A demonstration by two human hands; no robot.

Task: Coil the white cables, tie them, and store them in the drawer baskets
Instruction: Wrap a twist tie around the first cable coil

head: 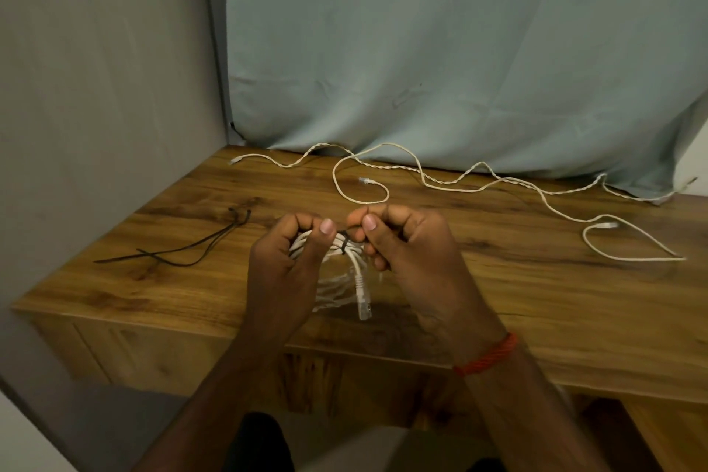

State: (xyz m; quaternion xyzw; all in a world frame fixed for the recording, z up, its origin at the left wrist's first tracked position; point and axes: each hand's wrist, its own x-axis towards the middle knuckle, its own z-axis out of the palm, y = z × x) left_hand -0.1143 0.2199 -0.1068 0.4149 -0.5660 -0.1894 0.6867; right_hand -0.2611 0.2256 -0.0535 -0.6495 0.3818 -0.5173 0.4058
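Note:
I hold a coiled white cable [346, 272] above the front of the wooden table [191, 280]. A black tie [343, 241] is wrapped round the top of the coil. My left hand [283, 261] grips the coil, its thumb pressing beside the tie. My right hand [406, 249] pinches the tie's end between thumb and fingers. The coil's clear plug [363, 303] hangs down between my wrists. A loose white cable [479, 176] snakes across the back of the table, with plugs at its ends.
Two spare black ties [184, 249] lie on the table to the left. A grey wall [107, 88] bounds the left side and a pale green cloth [459, 50] hangs behind. Drawer fronts [153, 356] sit below the table edge.

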